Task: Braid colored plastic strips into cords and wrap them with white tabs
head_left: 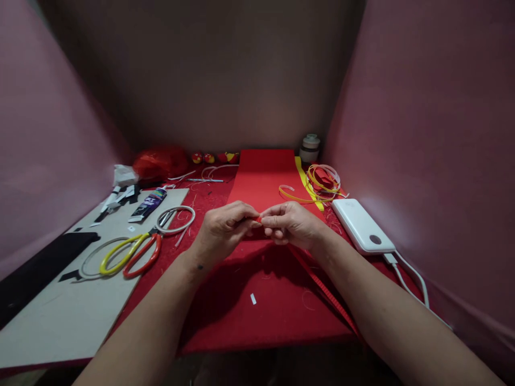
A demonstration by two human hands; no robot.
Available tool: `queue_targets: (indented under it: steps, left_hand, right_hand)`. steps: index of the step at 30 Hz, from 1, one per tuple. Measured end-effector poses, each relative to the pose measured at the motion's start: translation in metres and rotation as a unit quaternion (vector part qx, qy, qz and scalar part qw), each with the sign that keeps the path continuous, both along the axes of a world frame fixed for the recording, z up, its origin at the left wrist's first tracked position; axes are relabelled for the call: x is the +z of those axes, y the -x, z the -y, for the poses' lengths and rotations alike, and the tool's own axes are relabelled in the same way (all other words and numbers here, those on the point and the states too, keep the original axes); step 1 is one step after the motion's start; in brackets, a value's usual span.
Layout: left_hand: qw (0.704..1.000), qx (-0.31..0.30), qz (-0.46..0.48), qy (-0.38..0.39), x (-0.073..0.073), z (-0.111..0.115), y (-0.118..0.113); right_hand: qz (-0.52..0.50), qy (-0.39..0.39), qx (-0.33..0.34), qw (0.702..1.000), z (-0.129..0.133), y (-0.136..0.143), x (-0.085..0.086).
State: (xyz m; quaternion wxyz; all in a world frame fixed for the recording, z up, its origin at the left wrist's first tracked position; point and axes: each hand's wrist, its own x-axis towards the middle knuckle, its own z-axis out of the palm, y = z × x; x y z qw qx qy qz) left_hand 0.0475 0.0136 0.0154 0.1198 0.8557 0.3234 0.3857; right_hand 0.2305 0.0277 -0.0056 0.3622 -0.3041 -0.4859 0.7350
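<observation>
From my remote seat I see a narrow red ribbed strip (330,296), with a short bit of ribbed red pinched right between the two hands. The left hand (228,228) grips that bit with thumb and forefinger, and the right hand (289,222) does the same from the other side; the fingertips almost meet around it. I can't tell from here whether either hand is folding it or only steadying it.

The relation I judge to matter most: the pinched bit lies directly between the hands, its axis seeming to run roughly from left fingertips to right, though fingers hide most of it. Neither hand is clearly nearer there. The longer length lies closer to the right hand: it shows below that hand and points slantwise toward me and to the right, its long axis passing beneath the right forearm to the table's near edge. I take both parts as one strip, but the join is hidden.

Nearer me than the hands, a small white scrap (253,298) sits on the red cloth (241,332). Just beyond the hands lies a broad red sheet (265,177); beyond and right of them, loops of yellow and pale strip (338,182). Right of the right hand rests a white power bank (358,225). Left of the left hand, scissors (157,247) and a tube (148,203) lie on a pale board (96,311).
</observation>
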Motion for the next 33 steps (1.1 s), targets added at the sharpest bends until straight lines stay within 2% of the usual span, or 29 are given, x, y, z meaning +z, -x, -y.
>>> queue_targets:
  steps: [3,6,9,13,17,20,22,25,28,30,33]
  left_hand:
    - [0.994,0.029,-0.07,-0.076,-0.005,-0.004,0.0]
    - [0.993,0.029,-0.092,-0.073,-0.007,-0.005,0.001]
    - [0.997,0.012,-0.067,-0.04,-0.003,-0.002,0.001]
    - [0.999,-0.006,0.031,0.03,0.004,0.005,0.0]
    - [0.984,-0.03,0.13,0.12,0.004,0.008,-0.002]
    - [0.978,-0.033,0.137,0.155,0.001,0.005,-0.002]
    - [0.986,-0.018,0.093,0.134,-0.002,0.001,-0.001]
    - [1.0,0.017,-0.018,0.015,-0.009,-0.004,0.0]
    - [0.99,0.046,-0.102,-0.088,-0.016,-0.007,-0.001]
    - [0.987,0.049,-0.112,-0.108,-0.017,-0.007,-0.001]
    - [0.993,0.028,-0.085,-0.078,-0.011,-0.005,-0.001]
  right_hand:
    - [0.013,-0.01,-0.012,1.0,-0.001,0.002,-0.003]
    - [0.025,-0.021,-0.016,0.999,-0.002,0.002,-0.004]
    - [0.018,-0.015,-0.002,1.0,-0.001,0.0,-0.001]
    - [-0.008,0.001,0.015,1.0,0.001,-0.002,0.004]
    - [-0.024,0.02,0.018,0.999,0.003,-0.001,0.006]
    - [-0.023,0.019,0.012,0.999,0.003,-0.001,0.005]
    - [-0.014,0.017,0.004,1.0,0.002,0.0,0.003]
    - [0.009,0.009,-0.02,1.0,0.001,0.001,-0.001]
    - [0.029,-0.009,-0.038,0.999,0.0,0.002,-0.004]
    - [0.036,-0.016,-0.037,0.999,-0.001,0.003,-0.005]
    - [0.031,-0.018,-0.015,0.999,-0.001,0.002,-0.005]
